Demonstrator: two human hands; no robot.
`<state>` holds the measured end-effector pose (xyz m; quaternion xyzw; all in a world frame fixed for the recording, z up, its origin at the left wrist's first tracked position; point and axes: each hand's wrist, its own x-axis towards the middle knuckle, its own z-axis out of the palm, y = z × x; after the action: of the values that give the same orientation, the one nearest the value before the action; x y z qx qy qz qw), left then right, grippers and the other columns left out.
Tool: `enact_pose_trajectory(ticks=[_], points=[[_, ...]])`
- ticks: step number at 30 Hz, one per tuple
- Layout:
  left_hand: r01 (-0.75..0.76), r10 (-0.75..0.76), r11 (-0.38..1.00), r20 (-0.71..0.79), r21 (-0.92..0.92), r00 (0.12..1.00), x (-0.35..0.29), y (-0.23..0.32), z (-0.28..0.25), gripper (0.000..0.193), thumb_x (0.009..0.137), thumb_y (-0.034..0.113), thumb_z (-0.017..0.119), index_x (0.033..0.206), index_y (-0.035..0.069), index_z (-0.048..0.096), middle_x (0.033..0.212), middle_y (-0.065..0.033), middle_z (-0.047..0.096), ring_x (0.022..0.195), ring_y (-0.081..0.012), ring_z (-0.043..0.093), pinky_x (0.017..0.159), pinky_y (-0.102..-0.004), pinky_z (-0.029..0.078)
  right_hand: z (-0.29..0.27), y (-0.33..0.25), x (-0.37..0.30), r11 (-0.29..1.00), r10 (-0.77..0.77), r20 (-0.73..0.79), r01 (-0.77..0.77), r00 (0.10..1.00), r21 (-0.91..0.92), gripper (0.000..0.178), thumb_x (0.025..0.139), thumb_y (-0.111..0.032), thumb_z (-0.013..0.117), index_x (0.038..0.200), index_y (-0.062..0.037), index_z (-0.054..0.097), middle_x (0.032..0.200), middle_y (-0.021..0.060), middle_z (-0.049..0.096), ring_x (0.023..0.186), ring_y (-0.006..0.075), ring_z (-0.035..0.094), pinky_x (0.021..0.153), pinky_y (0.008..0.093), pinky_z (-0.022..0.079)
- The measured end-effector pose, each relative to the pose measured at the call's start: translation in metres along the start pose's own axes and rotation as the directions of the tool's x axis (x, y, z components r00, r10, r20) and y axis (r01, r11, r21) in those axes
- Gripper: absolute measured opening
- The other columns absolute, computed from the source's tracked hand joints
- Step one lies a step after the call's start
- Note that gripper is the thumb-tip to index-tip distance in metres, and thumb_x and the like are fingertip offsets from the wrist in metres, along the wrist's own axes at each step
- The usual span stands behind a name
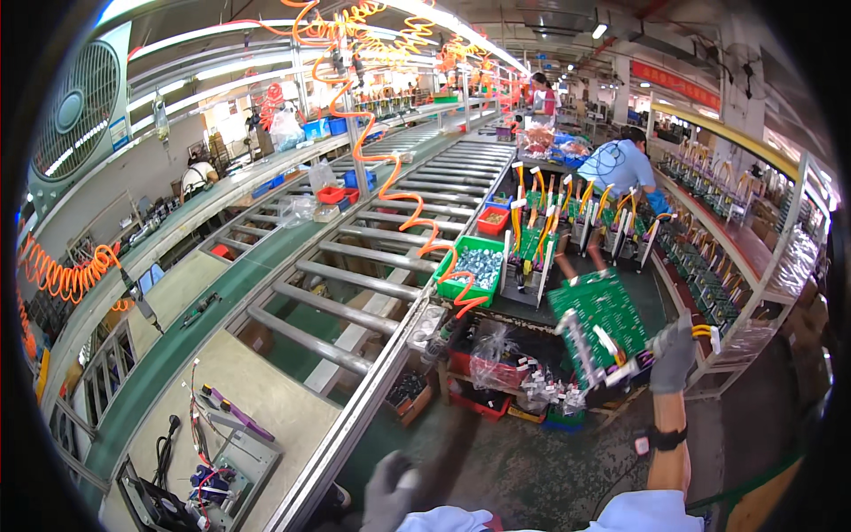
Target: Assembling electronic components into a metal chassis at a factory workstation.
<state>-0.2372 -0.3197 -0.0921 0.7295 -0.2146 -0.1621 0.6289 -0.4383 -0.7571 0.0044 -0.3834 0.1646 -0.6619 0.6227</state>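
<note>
My right hand point(675, 356), in a grey glove with a dark band on the wrist, is closed on the edge of a green circuit board point(612, 310). The board is held up and tilted, with white and purple connectors along its near edge and yellow wires at the hand. Near the lower edge, my gloved left hand point(390, 489) is loosely curled, thumb apart from the fingers, with nothing visible in it. More green board assemblies point(532, 238) with yellow wires stand on the bench behind the held board.
A roller conveyor point(355, 282) runs away to my left. A green bin point(472, 270) of small metal parts sits beside it. On the right stands a shelf rack point(762, 257) with boards. A co-worker in blue point(616, 164) leans there. An orange coiled hose point(417, 213) hangs down.
</note>
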Motion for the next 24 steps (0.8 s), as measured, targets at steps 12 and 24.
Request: enact_pose_trajectory(ticks=[12,24], points=[[0.049,-0.025,0.568,0.042,-0.822,0.999,-0.021,-0.022,0.006,0.077,0.087,0.05,0.071,0.14,0.002,0.041,0.128,-0.0124,0.055,0.12,-0.0253,0.057,0.1,-0.0421,0.051,0.133,0.063,-0.225,0.755,0.478,0.746,-0.651,0.463,-0.081,0.058,0.107,-0.04,0.045,0.055,-0.0147,0.036,0.049,0.0012,0.037,0.044,0.016,0.039,0.058,0.0377,0.045],[-0.444,0.321,0.894,-0.765,0.051,0.559,-0.093,0.062,-0.148,0.088,0.069,0.018,0.086,0.137,-0.001,0.034,0.125,-0.0126,0.054,0.112,-0.0218,0.058,0.095,-0.0374,0.05,0.24,0.13,-0.269,0.725,0.314,0.906,0.688,-0.284,-0.036,0.058,0.076,-0.022,0.083,0.125,-0.0025,0.057,0.111,0.0186,0.065,0.106,0.0312,0.066,0.09,0.0367,0.053]])
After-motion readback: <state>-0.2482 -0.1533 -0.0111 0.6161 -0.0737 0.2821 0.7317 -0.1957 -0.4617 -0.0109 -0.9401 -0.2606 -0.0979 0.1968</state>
